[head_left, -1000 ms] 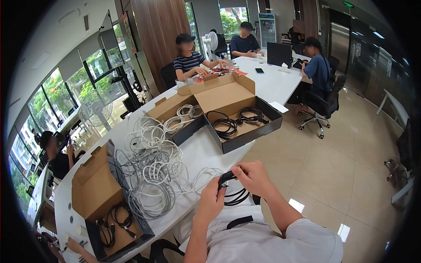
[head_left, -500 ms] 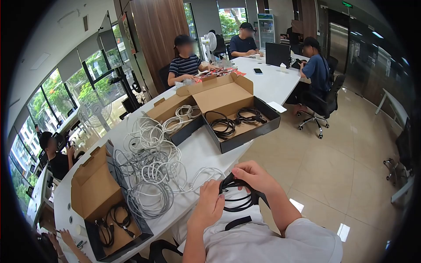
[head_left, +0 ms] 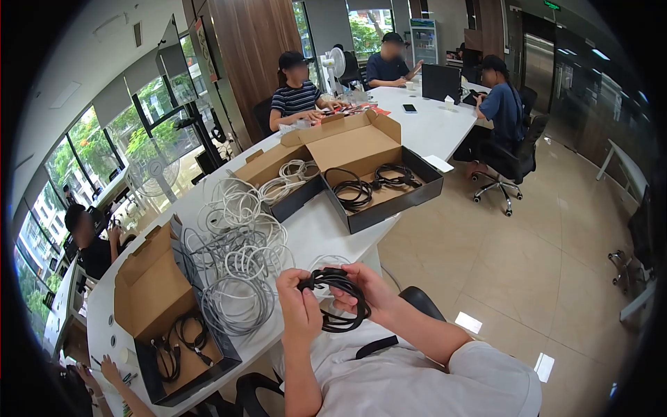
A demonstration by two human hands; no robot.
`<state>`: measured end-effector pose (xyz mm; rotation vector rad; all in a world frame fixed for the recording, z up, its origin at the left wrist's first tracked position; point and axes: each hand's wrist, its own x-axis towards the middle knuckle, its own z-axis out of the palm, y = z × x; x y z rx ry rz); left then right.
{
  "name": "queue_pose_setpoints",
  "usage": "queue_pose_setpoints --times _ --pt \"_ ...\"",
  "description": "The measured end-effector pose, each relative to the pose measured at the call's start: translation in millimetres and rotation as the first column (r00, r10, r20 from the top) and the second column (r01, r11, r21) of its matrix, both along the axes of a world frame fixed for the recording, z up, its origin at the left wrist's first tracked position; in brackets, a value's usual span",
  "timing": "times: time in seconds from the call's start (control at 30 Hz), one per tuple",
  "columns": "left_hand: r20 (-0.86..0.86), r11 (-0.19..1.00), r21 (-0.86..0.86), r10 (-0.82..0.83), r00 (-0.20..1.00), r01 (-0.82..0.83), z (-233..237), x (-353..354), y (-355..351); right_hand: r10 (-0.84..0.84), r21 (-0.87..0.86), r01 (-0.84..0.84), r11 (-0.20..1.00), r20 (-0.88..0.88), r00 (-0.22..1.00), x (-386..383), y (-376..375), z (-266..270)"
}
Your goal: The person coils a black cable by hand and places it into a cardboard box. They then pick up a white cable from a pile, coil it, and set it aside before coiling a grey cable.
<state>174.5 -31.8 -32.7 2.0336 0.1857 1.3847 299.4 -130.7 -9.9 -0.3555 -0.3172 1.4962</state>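
A coiled black cable (head_left: 360, 306) is held up in front of my body, above my lap. My left hand (head_left: 300, 306) is closed on its left side, thumb pressed near the bundled part. On the other side, the fingers of my right hand (head_left: 365, 288) wrap round the loops. Nearest to both hands on the table lies a tangle of white and grey cables (head_left: 240, 271). Behind it, a dark box with a brown inside (head_left: 410, 201) stands with its lid up and holds coiled black cables (head_left: 352, 192).
Another lidded box (head_left: 222, 375) with black cables stands at the table's left edge. A third box (head_left: 295, 203) holds white cables. Other people sit round the long white table (head_left: 306, 233); someone's hands show at lower left. An office chair (head_left: 511, 163) stands to the right.
Both hands have moved left and up with the black cable. Its loops now hang together as a rounder coil beside my right fingers.
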Motion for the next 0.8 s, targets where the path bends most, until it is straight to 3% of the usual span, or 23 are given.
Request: queue_pose_setpoints --times 0.07,0.13,0.23,0.27,0.3,0.43,0.53,0.57,0.67,0.8 --pt "-0.033 0.996 0.081 0.048 0.998 -0.045 -4.1 -4.4 7.0 -0.027 0.051 0.017 0.999 0.21 0.977 7.6 0.0 -3.5" --pt "-0.118 0.988 0.126 0.102 0.988 -0.087 -2.6 -2.4 6.6 -0.103 0.037 0.097 0.995 0.486 0.868 17.2 0.4 2.2" --pt "-0.239 0.979 0.171 0.154 0.959 -0.115 0.1 7.4 11.6 -0.3 0.194 0.249 0.949 0.8 0.519 29.7 0.5 2.1" --pt "-0.264 0.98 0.163 0.151 0.953 -0.11 2.2 12.2 14.8 -0.358 0.256 0.298 0.92 0.859 0.366 34.7 0.0 2.4" --pt "-0.288 0.984 0.15 0.14 0.947 -0.099 5.4 16.2 16.8 -0.433 0.382 0.309 0.871 0.894 0.115 41.3 2.1 2.1" --pt "-0.33 0.997 0.066 0.055 0.942 -0.035 6.4 36.4 29.0 -0.322 0.383 0.286 0.878 0.916 -0.239 59.6 7.1 15.9" --pt "-0.389 0.999 0.044 -0.013 0.921 0.032 14.5 46.5 44.7 -0.149 0.169 0.28 0.945 0.985 -0.093 77.2 19.0 26.0" --pt "-0.427 0.998 0.024 -0.039 0.903 0.055 19.0 49.2 46.7 -0.227 0.252 0.2 0.947 0.964 -0.139 91.4 25.8 11.0" --pt "-0.48 0.993 0.002 -0.105 0.871 0.12 16.2 60.2 57.8 -0.049 0.043 0.233 0.971 0.999 0.02 102.4 36.8 14.8" --pt "-0.47 0.989 -0.01 -0.135 0.872 0.147 2.6 80.1 73.6 0.085 -0.085 0.158 0.984 0.996 0.004 122.0 48.3 14.0"
